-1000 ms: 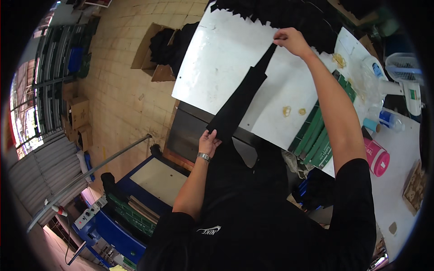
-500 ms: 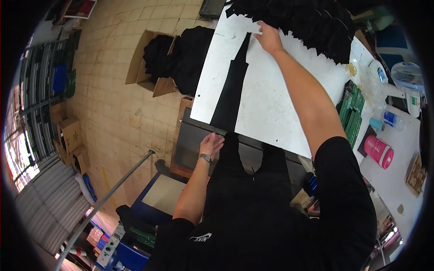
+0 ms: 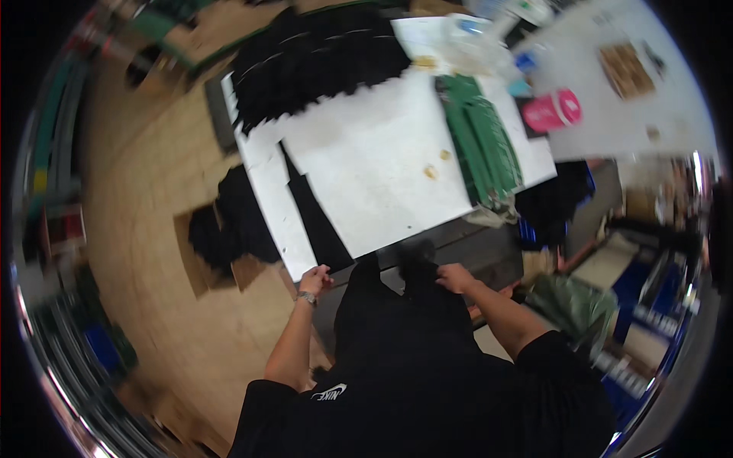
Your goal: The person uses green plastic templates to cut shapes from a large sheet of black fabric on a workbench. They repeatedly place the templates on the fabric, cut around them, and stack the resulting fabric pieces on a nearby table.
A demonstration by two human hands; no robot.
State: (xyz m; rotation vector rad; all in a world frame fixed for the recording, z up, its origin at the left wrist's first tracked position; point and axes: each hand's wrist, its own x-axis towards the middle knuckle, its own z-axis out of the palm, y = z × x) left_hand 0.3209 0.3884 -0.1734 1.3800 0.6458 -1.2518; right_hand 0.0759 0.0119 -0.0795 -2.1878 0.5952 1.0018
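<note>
A long, narrow black fabric piece (image 3: 318, 221), stepped along its edges, lies flat on the white tabletop (image 3: 374, 168) and reaches its near edge. My left hand (image 3: 314, 282), with a watch at the wrist, is at the near left corner of this piece; its fingers look pinched on the fabric. Beside my right thigh, off the table's near edge, is my right hand (image 3: 456, 278). Its fingers are blurred against dark cloth, so whether they hold anything is unclear.
A heap of black fabric pieces (image 3: 321, 65) covers the table's far side. Green plastic-wrapped bundles (image 3: 481, 141) lie on the right, near a pink tumbler (image 3: 551, 111). A cardboard box (image 3: 195, 256) with black fabric stands on the floor at left.
My right hand has come back from the fabric's far tip to beside my thigh. My left hand has closed at the fabric's near corner. The view has turned rightward.
</note>
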